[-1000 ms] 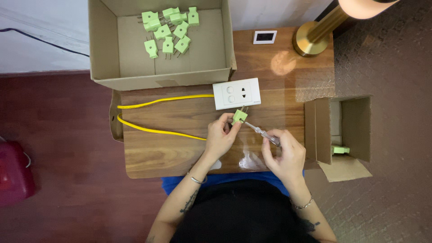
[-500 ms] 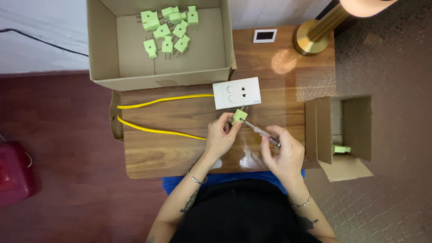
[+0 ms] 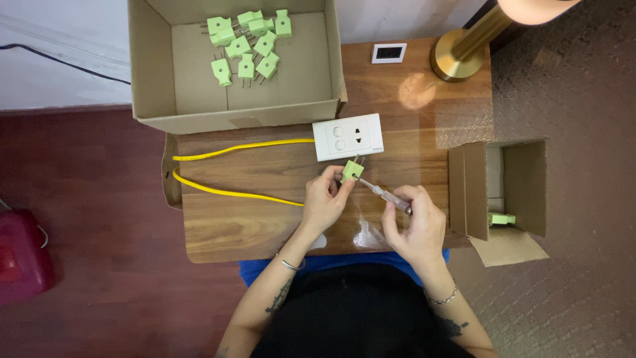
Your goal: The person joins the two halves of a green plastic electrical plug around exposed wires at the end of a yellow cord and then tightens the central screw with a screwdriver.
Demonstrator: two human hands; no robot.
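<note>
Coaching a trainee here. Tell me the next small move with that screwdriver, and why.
Probably keep turning the screwdriver: its tip meets the green plug pinched in the left hand, while the right hand grips the handle. Neither looks ready to be set down.

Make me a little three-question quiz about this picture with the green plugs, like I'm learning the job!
1. True or false: the left hand holds a green plug.
2. Which tool is in the right hand? A) scissors B) screwdriver C) hammer
3. Fill in: the yellow cable runs to the white ____ on the wooden table.

Key
1. True; its fingers pinch the plug.
2. B; its tip points at the plug.
3. Socket box. More green plugs lie in the big cardboard box, and one in the small box.
</note>
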